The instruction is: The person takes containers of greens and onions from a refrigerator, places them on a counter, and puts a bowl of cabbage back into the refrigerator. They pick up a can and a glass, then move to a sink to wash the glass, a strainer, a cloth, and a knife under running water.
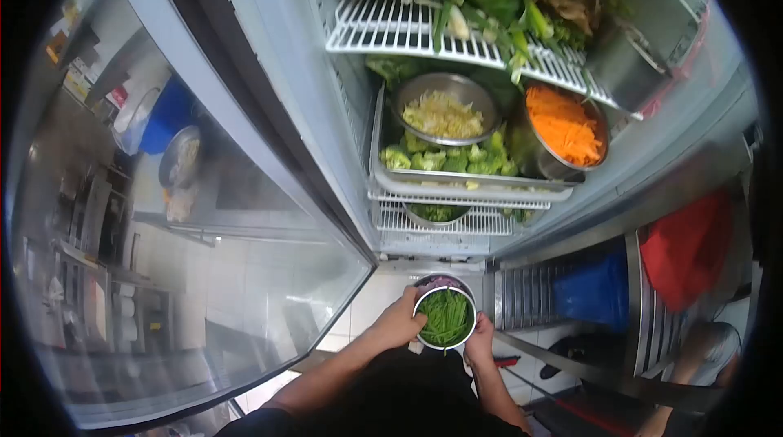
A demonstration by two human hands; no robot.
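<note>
My left hand [401, 321] grips the left rim of a round metal bowl of cut green vegetables [444, 319]. On the bowl's right side, my right hand [479, 339] has its fingers closed round the edge. Behind and partly under the green bowl shows another container with something purple [440, 281] in it. Both hands are low in front of an open fridge. Inside it, a metal bowl of pale shredded food [444, 115] rests above broccoli [457, 161] in a tray, beside a metal container of shredded carrot [567, 127].
The glass fridge door [269, 290] stands open on the left. Leafy greens lie on the upper wire rack [391, 33], with a lower rack [489, 221] beneath. At right are a metal shelf [526, 298], a blue container [594, 290], a red item [685, 249] and another person's arm [693, 355].
</note>
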